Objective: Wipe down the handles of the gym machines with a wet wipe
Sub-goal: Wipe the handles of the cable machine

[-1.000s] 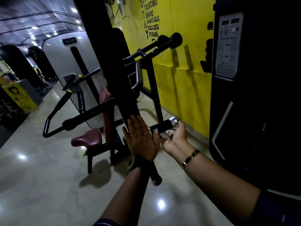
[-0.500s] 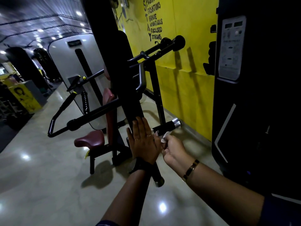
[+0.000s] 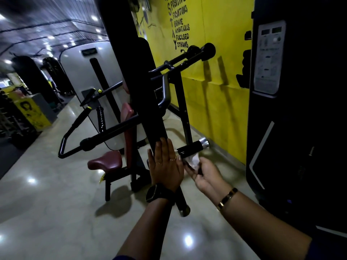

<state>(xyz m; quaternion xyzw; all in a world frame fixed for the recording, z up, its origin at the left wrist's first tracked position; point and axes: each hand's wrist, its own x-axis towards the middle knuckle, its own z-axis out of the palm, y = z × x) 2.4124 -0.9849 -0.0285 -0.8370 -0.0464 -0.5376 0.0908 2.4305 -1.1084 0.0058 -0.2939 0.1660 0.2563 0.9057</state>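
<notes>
a yellow wall [image 3: 216, 102] fills the right side. in front of it a thick black machine bar [image 3: 142, 94] slants down through the middle, and a dark red seat [image 3: 105, 162] is low at its left. the left hand [image 3: 166, 166] lies flat on this bar, fingers straight. the right hand [image 3: 206, 175], palm up, grips a white wet wipe [image 3: 193, 160] against the underside of the short black handle [image 3: 190, 148], near its inner end.

Noted: the handle [image 3: 189, 148] is black with a silver end cap; the wet wipe [image 3: 193, 160] white. The machine frame [image 3: 142, 102] is black, its seat [image 3: 105, 162] maroon. The wall [image 3: 221, 102] is yellow with black lettering, the floor [image 3: 56, 212] pale beige. The wristwatch [image 3: 152, 193] is black, the bracelet [image 3: 227, 198] gold and black.
</notes>
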